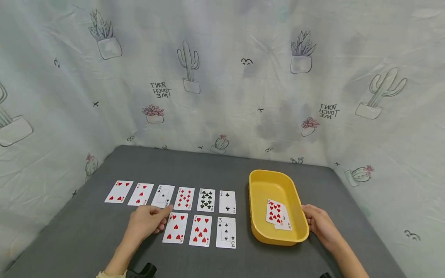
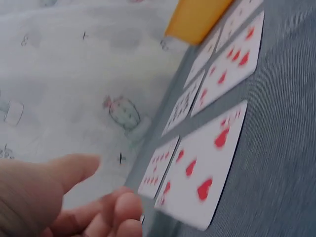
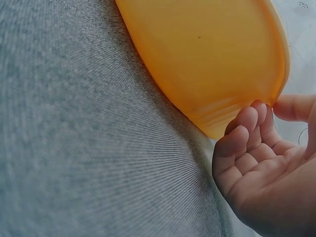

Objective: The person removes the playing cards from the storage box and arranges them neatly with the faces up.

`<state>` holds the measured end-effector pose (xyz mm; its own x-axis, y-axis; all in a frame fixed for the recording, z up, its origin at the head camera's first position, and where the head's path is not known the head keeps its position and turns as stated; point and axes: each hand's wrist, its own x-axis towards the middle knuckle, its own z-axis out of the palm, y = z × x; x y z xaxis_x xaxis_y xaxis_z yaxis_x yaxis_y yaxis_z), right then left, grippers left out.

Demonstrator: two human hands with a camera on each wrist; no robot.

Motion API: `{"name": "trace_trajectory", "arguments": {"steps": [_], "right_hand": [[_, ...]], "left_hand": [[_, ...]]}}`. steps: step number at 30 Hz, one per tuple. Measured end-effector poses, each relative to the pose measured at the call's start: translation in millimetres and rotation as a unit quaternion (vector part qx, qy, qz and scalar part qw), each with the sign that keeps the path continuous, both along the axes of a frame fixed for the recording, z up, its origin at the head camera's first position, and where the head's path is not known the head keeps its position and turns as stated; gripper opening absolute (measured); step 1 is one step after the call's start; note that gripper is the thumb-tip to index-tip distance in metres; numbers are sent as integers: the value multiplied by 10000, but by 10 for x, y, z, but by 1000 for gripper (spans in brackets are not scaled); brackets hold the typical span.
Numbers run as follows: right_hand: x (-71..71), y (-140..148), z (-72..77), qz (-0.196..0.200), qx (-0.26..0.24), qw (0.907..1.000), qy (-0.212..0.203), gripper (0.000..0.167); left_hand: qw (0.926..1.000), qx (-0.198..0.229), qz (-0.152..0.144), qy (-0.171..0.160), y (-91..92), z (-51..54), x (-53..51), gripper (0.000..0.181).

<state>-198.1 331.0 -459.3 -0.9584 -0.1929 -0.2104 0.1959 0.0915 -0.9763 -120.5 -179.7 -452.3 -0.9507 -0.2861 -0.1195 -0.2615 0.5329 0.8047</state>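
My left hand [image 1: 146,221] hovers just left of the five of hearts [image 1: 175,227], below the ace of clubs [image 1: 163,195]. Its thumb stands apart from loosely bent fingers, and nothing shows between them in the left wrist view. With my right hand [image 1: 321,224] I pinch the right rim of a yellow plastic tray [image 1: 271,185], thumb on top and fingers against the outer wall. Inside the tray lies a many-pip hearts card [image 1: 274,211], overlapping another card [image 1: 286,224] that is partly hidden.
The back row also holds the four of hearts [image 1: 119,191], three of hearts [image 1: 140,194], nine of diamonds [image 1: 184,199], ten of clubs [image 1: 206,200] and two of clubs [image 1: 227,202]. In front lie the seven of hearts [image 1: 200,230] and three of clubs [image 1: 226,232]. A printed curtain [image 1: 222,77] hangs behind.
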Motion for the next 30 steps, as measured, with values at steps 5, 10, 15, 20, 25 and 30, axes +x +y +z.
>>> {"name": "trace_trajectory", "arguments": {"steps": [5, 10, 15, 20, 25, 30], "right_hand": [[29, -5, -13, 101, -117, 9999, -29, 37], [23, -24, 14, 209, -159, 9996, 67, 36], [5, -37, 27, 90, -150, 9998, -21, 34], [16, -17, 34, 197, -179, 9996, 74, 34], [2, 19, 0, 263, -251, 9993, 69, 34], [-6, 22, -22, 242, -215, 9995, 28, 34]], "left_hand": [[9969, 332, -207, 680, 193, 58, -27, 36], [9869, 278, -1006, 1233, 538, 211, -110, 25], [9657, 628, -2002, 1533, 1017, 423, -264, 18], [9300, 2281, -2750, 865, 1606, 586, -511, 12], [8876, 3653, -2792, -285, 2077, 635, -748, 23], [8646, 4156, -2538, -1235, 2363, 582, -890, 39]]}}
